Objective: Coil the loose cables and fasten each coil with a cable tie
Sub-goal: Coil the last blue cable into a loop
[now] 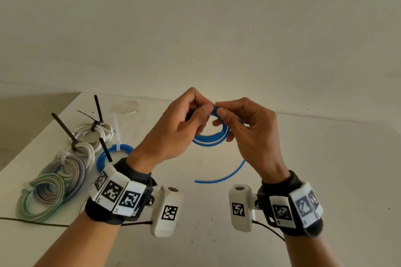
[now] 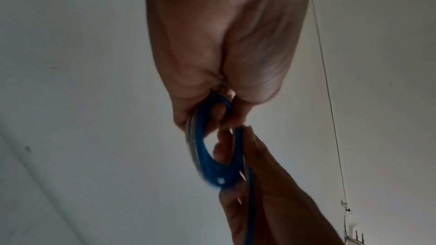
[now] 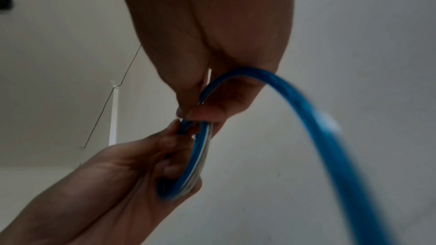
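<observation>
A blue cable (image 1: 211, 138) is wound into a small coil that I hold up above the white table (image 1: 314, 169). My left hand (image 1: 196, 112) pinches the top of the coil between thumb and fingers. Touching it, my right hand (image 1: 223, 115) pinches the same stretch of cable from the right. The cable's loose tail (image 1: 221, 176) hangs down below my right hand and curves left. In the left wrist view the blue coil (image 2: 200, 148) loops out of my left hand (image 2: 221, 111). In the right wrist view the cable (image 3: 306, 118) arcs out of my right hand (image 3: 195, 107).
At the table's left lie several coils fastened with ties: two white ones (image 1: 95, 134) with black ties (image 1: 98, 110), a blue one (image 1: 115, 151), and multicoloured ones (image 1: 52, 188). A thin black wire (image 1: 32, 221) runs along the near left edge.
</observation>
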A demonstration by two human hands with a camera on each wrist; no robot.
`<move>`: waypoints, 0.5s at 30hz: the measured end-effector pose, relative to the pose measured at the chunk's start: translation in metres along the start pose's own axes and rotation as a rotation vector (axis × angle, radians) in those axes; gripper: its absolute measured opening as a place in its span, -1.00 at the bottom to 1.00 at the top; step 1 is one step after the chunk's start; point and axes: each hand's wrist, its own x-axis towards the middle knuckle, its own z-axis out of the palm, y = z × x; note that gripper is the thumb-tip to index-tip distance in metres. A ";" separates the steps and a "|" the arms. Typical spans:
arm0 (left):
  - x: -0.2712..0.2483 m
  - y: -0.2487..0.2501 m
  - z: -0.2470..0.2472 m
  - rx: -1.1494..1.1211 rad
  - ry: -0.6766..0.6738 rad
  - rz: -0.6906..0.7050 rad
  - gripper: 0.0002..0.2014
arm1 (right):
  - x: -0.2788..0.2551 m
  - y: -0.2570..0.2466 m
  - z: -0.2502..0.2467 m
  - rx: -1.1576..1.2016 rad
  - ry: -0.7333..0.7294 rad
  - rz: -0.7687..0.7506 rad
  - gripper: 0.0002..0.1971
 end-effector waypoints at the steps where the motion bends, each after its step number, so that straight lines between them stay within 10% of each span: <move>1: 0.000 0.001 0.002 -0.019 0.056 0.019 -0.84 | 0.000 0.000 0.002 0.017 0.024 -0.006 -0.82; 9: 0.007 0.006 0.008 -0.502 0.395 -0.013 -0.85 | -0.010 -0.002 0.034 0.339 0.234 0.053 -0.83; 15: 0.005 0.008 0.010 -0.492 0.276 -0.073 -0.83 | -0.006 -0.005 0.023 0.344 0.274 0.072 -0.80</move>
